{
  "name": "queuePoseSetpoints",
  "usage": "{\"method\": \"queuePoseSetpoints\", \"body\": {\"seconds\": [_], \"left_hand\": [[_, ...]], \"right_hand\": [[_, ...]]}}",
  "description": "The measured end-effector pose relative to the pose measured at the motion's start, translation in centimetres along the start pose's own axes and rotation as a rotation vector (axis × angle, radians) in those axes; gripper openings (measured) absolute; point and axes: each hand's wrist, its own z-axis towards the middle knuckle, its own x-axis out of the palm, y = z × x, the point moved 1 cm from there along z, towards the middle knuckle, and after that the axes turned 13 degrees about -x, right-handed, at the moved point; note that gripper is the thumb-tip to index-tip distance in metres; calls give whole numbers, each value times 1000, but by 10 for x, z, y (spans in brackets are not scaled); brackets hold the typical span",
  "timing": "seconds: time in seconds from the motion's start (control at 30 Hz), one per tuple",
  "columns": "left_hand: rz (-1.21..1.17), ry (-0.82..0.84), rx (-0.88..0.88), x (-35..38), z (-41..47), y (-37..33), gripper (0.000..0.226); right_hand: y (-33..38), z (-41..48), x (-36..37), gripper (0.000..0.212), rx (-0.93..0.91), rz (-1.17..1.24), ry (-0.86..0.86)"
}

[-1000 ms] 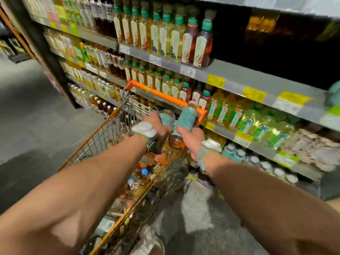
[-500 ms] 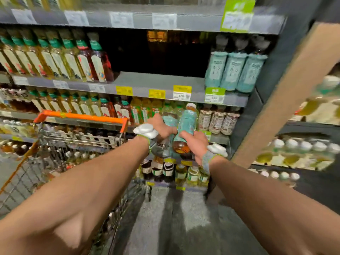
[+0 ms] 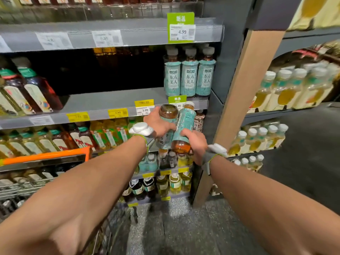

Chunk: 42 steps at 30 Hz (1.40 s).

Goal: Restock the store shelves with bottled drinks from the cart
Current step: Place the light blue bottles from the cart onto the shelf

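Restocking status: under way, in my judgement; two bottles are out and in hand, neither yet shelved.
Middle shelf: long bare stretch along the front; probably where these bottles go.
Cart: lower left, orange handle showing; contents blurred, so remaining stock cannot be counted.
Shelved row: three teal-label bottles upright at the shelf's right end, matching the held pair.
Left hand: wrapped round the left bottle, base turned up.
Right hand: gripping the right bottle, cap up, touching the other, just below the shelf edge.
Outstanding: place both, then return for more.
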Motion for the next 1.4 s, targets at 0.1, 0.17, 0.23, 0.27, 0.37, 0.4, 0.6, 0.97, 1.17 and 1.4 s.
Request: {"method": "queuePoseSetpoints", "body": {"seconds": [0.1,0.17,0.23,0.27,0.37,0.4,0.6,0.97,1.17,1.4], "left_hand": [[-40,43,109,1,5,-7,81],[-56,85,156,0,4,-13,83],[-129,167,177,1,2,-20,83],[-199,236,163,1,-1,-22,81],[-453,467,39,-3,-12,-27,80],[-538,530,-9,-4,-14,-28,76],[-653,467,-87,-1,-30,-37,22],[-656,527,-254,0,-19,-16,79],[-752,478,-378,6,-22,-23,23],[-761,270,-361,12,-6,-30,74]], "right_hand": [[3,4,-1,37,61,222,-31],[4,10,-2,51,110,426,-10],[8,21,-7,53,141,524,16],[12,24,-11,51,154,551,51],[17,34,-24,51,166,584,178],[17,37,-27,53,154,589,211],[9,42,-31,57,141,557,252],[9,53,-22,71,137,541,427],[21,58,-14,77,69,507,447],[36,72,-23,53,105,518,461]]}}
